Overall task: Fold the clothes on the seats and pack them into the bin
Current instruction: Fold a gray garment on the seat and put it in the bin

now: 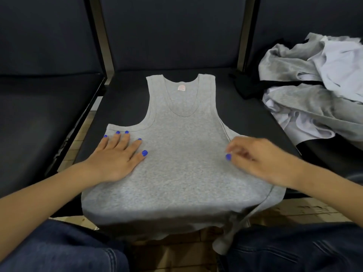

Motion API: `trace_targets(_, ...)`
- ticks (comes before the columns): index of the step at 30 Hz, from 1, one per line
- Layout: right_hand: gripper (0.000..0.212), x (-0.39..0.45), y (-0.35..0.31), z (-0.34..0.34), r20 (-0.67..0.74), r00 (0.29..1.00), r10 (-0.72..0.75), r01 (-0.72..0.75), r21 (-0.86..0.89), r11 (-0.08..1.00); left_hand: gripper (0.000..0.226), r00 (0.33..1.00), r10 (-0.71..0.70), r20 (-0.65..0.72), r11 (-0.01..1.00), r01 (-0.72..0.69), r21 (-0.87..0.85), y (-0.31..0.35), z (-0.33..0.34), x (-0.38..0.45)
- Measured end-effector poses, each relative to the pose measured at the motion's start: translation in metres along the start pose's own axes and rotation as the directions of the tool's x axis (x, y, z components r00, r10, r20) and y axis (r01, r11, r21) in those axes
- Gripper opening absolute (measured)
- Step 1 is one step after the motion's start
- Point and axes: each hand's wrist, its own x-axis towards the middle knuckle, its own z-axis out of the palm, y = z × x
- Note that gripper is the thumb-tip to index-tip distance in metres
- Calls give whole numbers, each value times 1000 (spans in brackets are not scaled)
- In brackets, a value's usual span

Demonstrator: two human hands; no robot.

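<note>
1. While the left hand (115, 156) lies flat with straight, spread fingers (119, 138), it presses the left side of the grey tank top (176, 163) just below the armhole.
2. The right hand (261, 160) sits blurred over the top's right edge, its fingers loosely bent; whether they pinch the cloth I cannot tell.
3. The tank top lies spread face up on the middle black seat (125, 91), neck toward the backrest, with its hem hanging over the front edge between the person's knees in blue jeans (59, 250).
4. On the seat to the right lies a crumpled pile of clothes (318, 85), grey, white and black, well apart from the hands.
</note>
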Motion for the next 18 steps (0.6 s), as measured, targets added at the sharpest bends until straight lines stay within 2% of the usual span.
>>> trace_targets(2,31,1,-7,6,125,990,-63,61,23,998,62,1000,-8,11,1000,8,-9,0,0,1)
trace_targets(4,56,4,3,10,171,985,19,3,-126,992,61,1000,-13,18,1000,12,6,1,-1,1)
trace_targets(5,66,6,13,10,176,980,89,-41,-259,965,61,1000,-15,21,1000,15,13,2,-1,1)
trace_targets(7,83,8,37,10,83,974,209,-132,-538,832,61,999,-24,33,1000,24,13,4,-3,0)
trace_targets(9,85,8,55,3,-100,972,213,-231,-591,773,61,999,-30,45,1000,30,8,5,-5,0)
trace_targets(11,70,8,65,-11,-241,944,226,-326,-570,754,60,998,-31,53,1000,31,3,6,-6,-1)
trace_targets(13,65,2,71,-22,-338,912,231,-385,-517,764,60,998,-32,63,999,33,-1,6,-7,-1)
trace_targets(15,61,-9,70,-23,-360,924,130,-278,-400,873,60,998,-35,60,999,35,0,6,-7,0)
trace_targets(17,67,-21,49,-21,-135,990,47,-67,-151,986,61,998,-38,56,999,39,-3,7,-7,1)
trace_targets(18,74,-25,37,-18,-13,1000,-4,4,-53,999,61,998,-38,57,999,38,-6,7,-7,0)
